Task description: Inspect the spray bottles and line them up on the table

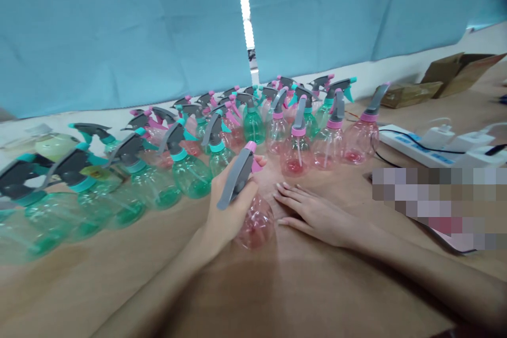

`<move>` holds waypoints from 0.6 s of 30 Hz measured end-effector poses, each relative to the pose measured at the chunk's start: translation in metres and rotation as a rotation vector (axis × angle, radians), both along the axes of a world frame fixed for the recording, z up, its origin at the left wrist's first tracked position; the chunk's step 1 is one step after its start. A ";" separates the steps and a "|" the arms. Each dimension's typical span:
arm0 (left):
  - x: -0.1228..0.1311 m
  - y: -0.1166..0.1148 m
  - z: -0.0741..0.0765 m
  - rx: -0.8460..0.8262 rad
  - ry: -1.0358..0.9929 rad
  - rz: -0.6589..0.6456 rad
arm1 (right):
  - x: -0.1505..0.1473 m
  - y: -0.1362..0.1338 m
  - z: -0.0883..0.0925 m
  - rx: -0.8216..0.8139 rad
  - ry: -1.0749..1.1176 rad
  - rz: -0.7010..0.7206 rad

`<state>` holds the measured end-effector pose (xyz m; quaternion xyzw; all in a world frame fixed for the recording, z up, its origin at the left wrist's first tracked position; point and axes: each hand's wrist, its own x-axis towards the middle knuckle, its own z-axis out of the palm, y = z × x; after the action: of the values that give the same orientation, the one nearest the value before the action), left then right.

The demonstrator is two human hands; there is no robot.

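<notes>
My left hand (227,203) is wrapped round the neck and trigger of a pink spray bottle (256,224) with a grey and pink head. The bottle stands close in front of me, its lower body showing below my fingers. Palm down, my right hand (315,214) lies on the table just right of that bottle, fingers stretched out and holding nothing. Beyond my hands are several other pink spray bottles (295,156). To the left runs a row of green spray bottles (194,174) with grey and turquoise heads.
More spray bottles crowd the back against the blue wall covering (119,37). On the right lie a white power strip (412,145) with plugs and cables, and a flat, partly pixelated object (455,240). An open cardboard box (455,71) stands at the back right of the table (237,296).
</notes>
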<state>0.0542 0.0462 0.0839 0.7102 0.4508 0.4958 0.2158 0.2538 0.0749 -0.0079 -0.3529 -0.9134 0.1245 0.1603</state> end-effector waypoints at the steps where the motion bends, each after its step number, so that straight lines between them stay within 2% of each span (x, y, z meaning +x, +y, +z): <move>1: 0.000 -0.001 0.001 -0.004 -0.003 0.002 | 0.000 0.000 0.000 0.002 -0.001 0.001; 9: 0.002 -0.007 0.008 -0.086 -0.032 -0.026 | 0.001 0.000 0.000 0.008 0.013 -0.003; 12: 0.001 -0.007 0.008 -0.097 -0.059 -0.042 | 0.000 -0.001 0.001 0.011 0.019 -0.003; 18: 0.000 -0.005 0.004 -0.113 -0.092 0.015 | 0.000 -0.002 0.001 0.015 0.035 -0.002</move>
<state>0.0540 0.0408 0.0876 0.6698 0.4730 0.5034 0.2724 0.2542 0.0732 -0.0066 -0.3506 -0.9109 0.1235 0.1793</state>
